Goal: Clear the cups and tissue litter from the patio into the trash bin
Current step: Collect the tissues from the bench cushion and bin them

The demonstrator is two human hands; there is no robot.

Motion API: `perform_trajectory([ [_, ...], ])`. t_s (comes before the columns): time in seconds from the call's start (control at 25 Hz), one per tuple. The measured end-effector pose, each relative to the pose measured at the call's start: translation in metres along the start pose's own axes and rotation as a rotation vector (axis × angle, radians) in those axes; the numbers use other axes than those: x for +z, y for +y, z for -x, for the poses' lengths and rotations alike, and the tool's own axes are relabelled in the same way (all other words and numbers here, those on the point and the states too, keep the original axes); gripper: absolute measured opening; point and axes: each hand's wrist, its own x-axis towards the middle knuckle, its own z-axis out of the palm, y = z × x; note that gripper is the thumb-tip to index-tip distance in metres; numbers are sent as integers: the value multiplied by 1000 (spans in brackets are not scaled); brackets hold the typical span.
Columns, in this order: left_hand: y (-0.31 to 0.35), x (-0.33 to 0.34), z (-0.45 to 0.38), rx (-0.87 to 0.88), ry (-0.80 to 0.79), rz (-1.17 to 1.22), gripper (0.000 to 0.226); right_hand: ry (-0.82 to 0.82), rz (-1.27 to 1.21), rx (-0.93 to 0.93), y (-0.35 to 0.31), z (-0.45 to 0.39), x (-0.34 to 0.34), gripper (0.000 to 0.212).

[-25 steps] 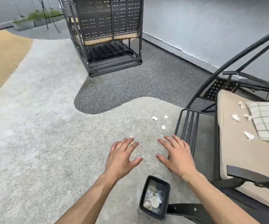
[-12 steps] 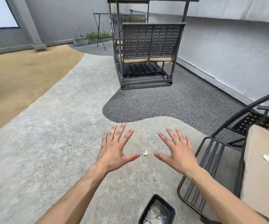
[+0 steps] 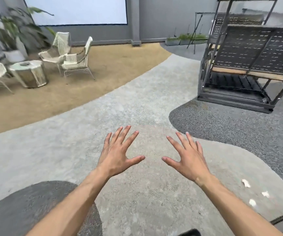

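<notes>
Over the pale patio floor [image 3: 137, 106] I hold both hands out, palms down; the left hand [image 3: 118, 155] and the right hand [image 3: 188, 159] both have their fingers spread wide and carry nothing. The tissue scraps [image 3: 252, 201], three white bits, lie on the floor to the right of my right forearm, near the lower right corner; what I take for the rim of the trash bin [image 3: 188, 233] just pokes in at the bottom edge below that forearm, though so little shows I cannot be sure. No cups are in view. To do this step well, I judge I should turn right toward the scraps, stoop low, pinch each one with fingertips, gather them in one palm so nothing blows off, then drop them together into the bin.
</notes>
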Motion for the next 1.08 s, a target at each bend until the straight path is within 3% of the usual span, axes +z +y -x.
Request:
perform_trajectory([
  [0.48,-215,-74,163,-623,86,-196,93,-124,-161,-661,-290,-125,84,80],
  [0.84,-353,-131,308,-958,157,-280,90,-177,-202,-1019,-541,-136,145,79],
  [1.08,-409,-148,382,-1183,210,-301,90,-236,-256,-1235,-668,-131,182,79],
])
